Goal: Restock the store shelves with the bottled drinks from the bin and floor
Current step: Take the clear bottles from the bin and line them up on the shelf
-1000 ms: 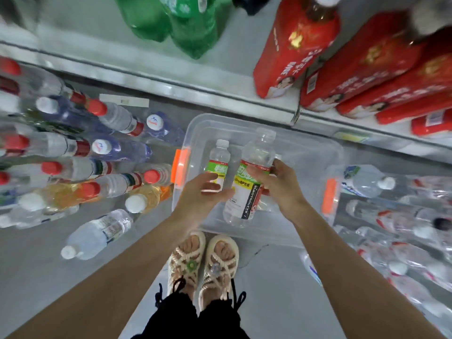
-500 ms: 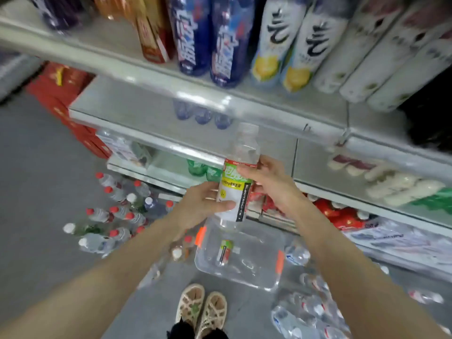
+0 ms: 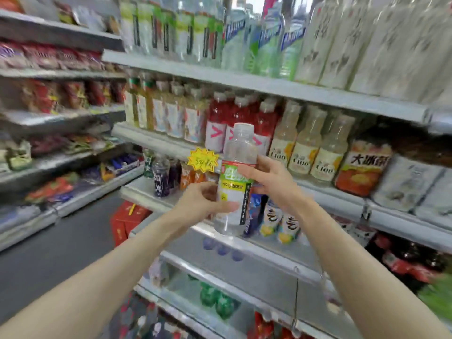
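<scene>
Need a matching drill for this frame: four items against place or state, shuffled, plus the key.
1. left hand
2. right hand
3. starburst tag
4. green bottles

A. yellow, just left of the clear bottle
B. grips the clear bottle at its upper label
C. low down, between the forearms
D. grips the clear bottle's lower half

Pairs: 1-D, 2-B, 3-A, 4-C

The yellow-labelled bottles [image 3: 302, 165] read "C100", and the orange-labelled bottle [image 3: 362, 167] just beside them carries big dark Chinese characters beginning "大冰". The clear bottle [image 3: 234, 187] has large white characters on its green label and a black side strip of small white print. Both are too blurred to read, as is the handwriting on the yellow starburst tag [image 3: 203, 160].
</scene>
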`<action>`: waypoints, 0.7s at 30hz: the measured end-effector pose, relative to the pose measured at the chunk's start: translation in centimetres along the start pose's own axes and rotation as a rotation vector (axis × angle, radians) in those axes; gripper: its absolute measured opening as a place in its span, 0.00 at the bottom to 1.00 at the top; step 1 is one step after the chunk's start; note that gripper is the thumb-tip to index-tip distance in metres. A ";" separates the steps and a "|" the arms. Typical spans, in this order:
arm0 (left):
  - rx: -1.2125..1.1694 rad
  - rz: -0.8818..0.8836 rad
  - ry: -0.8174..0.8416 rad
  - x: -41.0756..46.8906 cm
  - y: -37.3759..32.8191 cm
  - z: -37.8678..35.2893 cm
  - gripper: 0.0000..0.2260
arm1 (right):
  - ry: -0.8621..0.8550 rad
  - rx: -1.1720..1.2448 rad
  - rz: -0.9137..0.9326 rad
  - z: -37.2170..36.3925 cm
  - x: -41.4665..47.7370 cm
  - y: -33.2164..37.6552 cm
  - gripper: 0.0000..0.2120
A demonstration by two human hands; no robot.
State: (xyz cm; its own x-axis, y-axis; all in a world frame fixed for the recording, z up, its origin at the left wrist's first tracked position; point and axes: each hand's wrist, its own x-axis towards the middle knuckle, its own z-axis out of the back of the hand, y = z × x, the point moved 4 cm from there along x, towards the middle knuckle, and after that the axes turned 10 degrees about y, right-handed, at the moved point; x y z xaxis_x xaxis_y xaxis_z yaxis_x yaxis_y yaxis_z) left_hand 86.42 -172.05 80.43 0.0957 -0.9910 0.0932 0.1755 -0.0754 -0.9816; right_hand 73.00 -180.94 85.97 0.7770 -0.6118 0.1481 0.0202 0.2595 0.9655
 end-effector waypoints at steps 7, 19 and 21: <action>0.059 -0.155 -0.061 0.3 -6.4 7.3 0.14 | -0.019 -0.081 0.138 -3.2 4.8 7.8 0.12; 0.243 -0.338 0.025 5.1 -12.2 25.7 0.17 | -0.271 -0.070 0.285 -11.3 17.7 15.3 0.20; 0.213 -0.366 0.040 6.7 -12.9 28.4 0.15 | -0.319 -0.060 0.305 -12.3 20.1 16.4 0.22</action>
State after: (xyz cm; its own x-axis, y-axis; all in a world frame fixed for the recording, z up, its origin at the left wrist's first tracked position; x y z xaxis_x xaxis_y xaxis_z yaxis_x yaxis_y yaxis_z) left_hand 112.58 -174.62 98.47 -0.0474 -0.9071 0.4183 0.3894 -0.4024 -0.8285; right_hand 96.70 -179.74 102.13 0.5203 -0.6978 0.4923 -0.1363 0.5013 0.8545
